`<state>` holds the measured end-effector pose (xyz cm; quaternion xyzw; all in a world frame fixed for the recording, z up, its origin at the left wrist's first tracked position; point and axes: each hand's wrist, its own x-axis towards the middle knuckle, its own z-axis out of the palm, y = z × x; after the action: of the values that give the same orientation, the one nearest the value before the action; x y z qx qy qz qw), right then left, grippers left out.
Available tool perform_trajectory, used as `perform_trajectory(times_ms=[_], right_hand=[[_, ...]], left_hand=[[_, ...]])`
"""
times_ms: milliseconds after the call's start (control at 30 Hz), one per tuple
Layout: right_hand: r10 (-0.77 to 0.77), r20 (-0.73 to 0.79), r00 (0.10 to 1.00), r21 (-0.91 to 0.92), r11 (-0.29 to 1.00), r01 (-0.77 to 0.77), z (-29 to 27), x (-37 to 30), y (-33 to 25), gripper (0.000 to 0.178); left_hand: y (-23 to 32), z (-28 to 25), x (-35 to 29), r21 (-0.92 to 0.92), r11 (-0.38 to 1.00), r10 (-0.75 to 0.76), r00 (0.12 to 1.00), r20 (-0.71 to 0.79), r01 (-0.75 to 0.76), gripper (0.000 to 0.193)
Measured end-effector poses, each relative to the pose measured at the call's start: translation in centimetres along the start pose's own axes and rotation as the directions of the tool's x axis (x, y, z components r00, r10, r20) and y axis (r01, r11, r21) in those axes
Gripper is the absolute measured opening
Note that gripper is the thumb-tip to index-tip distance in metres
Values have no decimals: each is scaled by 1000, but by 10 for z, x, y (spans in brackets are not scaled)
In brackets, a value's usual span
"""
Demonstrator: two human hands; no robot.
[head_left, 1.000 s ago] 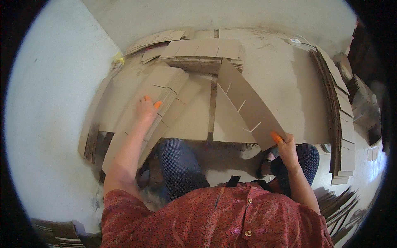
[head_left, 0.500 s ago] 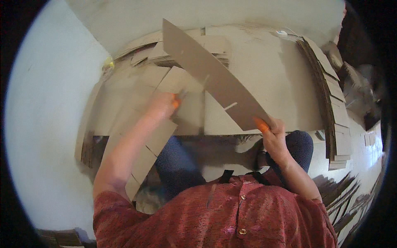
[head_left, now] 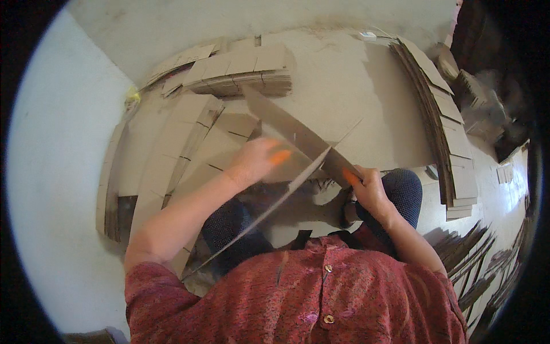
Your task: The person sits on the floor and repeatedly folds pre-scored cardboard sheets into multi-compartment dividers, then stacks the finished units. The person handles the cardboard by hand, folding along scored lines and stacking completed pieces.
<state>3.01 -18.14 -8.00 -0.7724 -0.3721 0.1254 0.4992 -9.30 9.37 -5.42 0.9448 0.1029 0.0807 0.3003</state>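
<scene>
My right hand grips the near end of a brown slotted cardboard strip, which points away to the far left. A second cardboard strip, seen nearly edge-on, crosses the first one near my right hand. My left hand is closed on this second strip, though its fingertips are partly blurred. Orange coverings show on digits of both hands. Whether the strips' slots are engaged I cannot tell. Close to my left forearm lies a stack of slotted cardboard strips, with looser pieces beside it.
Another cardboard stack lies at the far left of the low work surface. A long row of cardboard pieces lines the right side. More cardboard strips are at the lower right. A pale wall bounds the left.
My left hand has moved right from the stack, bringing a second strip across the first. The strip in my right hand has swung lower. The whole view has shifted slightly.
</scene>
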Motion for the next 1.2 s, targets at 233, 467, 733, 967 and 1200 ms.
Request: perform_trajectory(times_ms=[233, 467, 733, 967, 1200], right_hand=[[-596, -60, 801, -427, 741, 519, -5, 41, -55, 42], [-91, 156, 983, -410, 900, 148, 8, 75, -45, 23], [-173, -100, 980, -295, 945, 137, -8, 39, -26, 17], [-411, -74, 908, -300, 878, 373, -7, 25, -61, 15], [-171, 144, 975, -473, 853, 220, -4, 27, -38, 21]], left_hand=[[-90, -2, -15, 742, 604, -220, 955, -197, 292, 42], [-78, -45, 0, 644, 714, -334, 942, -32, 275, 17], [-65, -96, 10, 176, 902, -407, 912, 47, 393, 22], [-7, -44, 7, 41, 985, -172, 963, 208, 167, 23], [66, -28, -2, -194, 953, -140, 907, 397, 232, 36]])
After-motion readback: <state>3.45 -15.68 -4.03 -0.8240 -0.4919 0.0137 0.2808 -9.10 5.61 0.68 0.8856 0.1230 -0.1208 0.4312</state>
